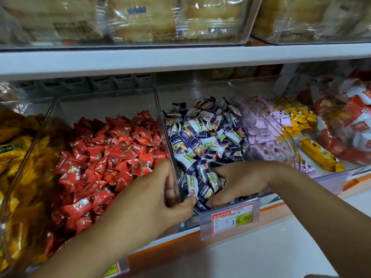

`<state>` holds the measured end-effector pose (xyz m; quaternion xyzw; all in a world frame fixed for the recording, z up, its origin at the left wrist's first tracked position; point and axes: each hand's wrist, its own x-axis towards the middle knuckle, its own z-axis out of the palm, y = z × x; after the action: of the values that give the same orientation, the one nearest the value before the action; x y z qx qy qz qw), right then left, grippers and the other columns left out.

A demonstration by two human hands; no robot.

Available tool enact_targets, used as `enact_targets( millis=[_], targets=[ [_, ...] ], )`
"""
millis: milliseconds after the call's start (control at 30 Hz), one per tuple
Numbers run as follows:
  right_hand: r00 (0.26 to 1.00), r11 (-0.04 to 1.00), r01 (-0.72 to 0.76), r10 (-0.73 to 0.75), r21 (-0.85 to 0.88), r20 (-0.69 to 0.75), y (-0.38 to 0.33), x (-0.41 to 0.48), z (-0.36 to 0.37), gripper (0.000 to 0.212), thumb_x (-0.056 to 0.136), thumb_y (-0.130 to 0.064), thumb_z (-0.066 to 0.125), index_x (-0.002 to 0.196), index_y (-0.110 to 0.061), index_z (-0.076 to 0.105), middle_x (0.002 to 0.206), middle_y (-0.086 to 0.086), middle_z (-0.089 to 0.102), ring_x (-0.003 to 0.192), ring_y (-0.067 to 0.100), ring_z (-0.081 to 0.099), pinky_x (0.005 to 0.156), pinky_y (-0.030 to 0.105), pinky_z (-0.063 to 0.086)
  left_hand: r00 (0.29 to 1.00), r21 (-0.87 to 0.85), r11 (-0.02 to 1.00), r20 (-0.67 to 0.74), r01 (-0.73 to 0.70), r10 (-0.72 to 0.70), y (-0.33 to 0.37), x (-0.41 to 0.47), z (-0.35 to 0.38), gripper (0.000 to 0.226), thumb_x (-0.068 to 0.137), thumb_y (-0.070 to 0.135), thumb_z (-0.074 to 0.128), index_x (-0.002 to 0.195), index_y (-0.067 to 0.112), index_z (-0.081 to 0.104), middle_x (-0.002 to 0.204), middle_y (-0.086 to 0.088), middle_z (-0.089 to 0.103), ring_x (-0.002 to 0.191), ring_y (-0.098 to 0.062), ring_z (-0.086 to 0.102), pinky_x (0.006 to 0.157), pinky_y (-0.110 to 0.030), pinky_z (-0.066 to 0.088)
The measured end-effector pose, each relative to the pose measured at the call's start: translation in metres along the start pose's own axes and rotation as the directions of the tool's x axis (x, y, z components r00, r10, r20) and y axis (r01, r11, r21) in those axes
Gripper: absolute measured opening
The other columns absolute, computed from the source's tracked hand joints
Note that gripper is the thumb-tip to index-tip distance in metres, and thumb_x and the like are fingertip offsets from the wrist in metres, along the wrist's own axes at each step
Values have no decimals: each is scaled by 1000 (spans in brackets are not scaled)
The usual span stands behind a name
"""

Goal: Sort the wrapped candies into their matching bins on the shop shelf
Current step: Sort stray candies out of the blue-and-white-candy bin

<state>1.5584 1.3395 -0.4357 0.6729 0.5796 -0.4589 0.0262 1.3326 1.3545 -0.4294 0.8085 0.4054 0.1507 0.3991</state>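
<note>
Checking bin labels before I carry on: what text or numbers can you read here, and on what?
"19.90": price tag in front of the purple-and-white candies; its smaller print is blurred.
The lower price tag: cut off, unreadable.
Wrappers of red candies, purple-and-white candies and yellow packs: print too blurred.

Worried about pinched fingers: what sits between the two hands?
In the head view: the clear bin wall, which the left hand grips, and some purple-and-white candies that the right hand grasps.
</note>
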Motion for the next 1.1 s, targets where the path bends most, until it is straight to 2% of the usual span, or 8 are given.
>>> enact_targets(
  millis=[233,367,500,633,733,767,867,1100],
  targets=[
    [987,972,20,18,234,-159,0,-2,0,61,73,-27,83,125,-20,53,100,-3,65,81,10,62,52,19,49,1000,10,1000,-16,-17,17,-1,-1,2,38,78,48,66,86,22,41,72,20,60,54,-8,49,52,-25,40],
    [937,881,26,142,472,-318,-1,-4,-5,55,71,-20,84,116,-12,53,112,11,61,90,21,61,56,28,55,999,8,999,-24,-37,37,-2,-2,2,38,79,48,66,85,21,39,71,19,59,53,-6,47,50,-23,39],
    [884,829,99,181,551,-431,-5,-12,-17,42,72,-22,84,74,-11,43,77,5,46,69,19,51,47,22,48,999,8,999,-20,-38,38,-2,-3,2,38,82,44,67,86,21,38,70,24,59,54,-5,48,51,-17,36],
    [836,811,164,188,562,-515,-9,-26,-32,30,76,-25,81,91,-2,68,81,7,65,75,20,63,51,26,54,1000,0,1000,-4,-29,29,-2,-4,1,38,81,48,65,87,22,38,73,20,60,53,-6,47,52,-20,39],
    [863,860,136,142,492,-485,-11,-38,-36,26,81,-25,76,61,-13,64,55,-4,53,49,6,54,58,24,57,1000,11,1000,3,-21,21,-1,-4,0,38,81,50,64,87,23,38,78,21,60,53,-6,47,52,-20,40],
    [878,902,111,108,418,-466,-13,-43,-36,16,82,-29,74,78,-16,67,72,-4,58,55,2,54,59,19,52,1000,9,1000,7,-18,18,-1,-4,0,38,81,51,64,87,23,39,79,22,60,54,-5,48,52,-21,40],
    [891,996,-14,51,84,-450,-12,-52,-42,59,84,-48,67,136,-51,39,143,-10,43,111,11,51,86,24,35,1000,6,1000,21,-6,6,0,-4,0,38,82,49,65,87,22,38,77,26,59,56,-4,50,54,-22,41],
    [715,937,166,-329,-307,-617,-38,-5,-34,35,98,-38,50,133,-38,51,146,-6,42,136,18,35,107,32,29,999,-17,1000,42,-2,3,-3,-2,0,41,80,53,67,86,26,37,74,18,59,55,-3,48,57,-29,45]
  ],
)
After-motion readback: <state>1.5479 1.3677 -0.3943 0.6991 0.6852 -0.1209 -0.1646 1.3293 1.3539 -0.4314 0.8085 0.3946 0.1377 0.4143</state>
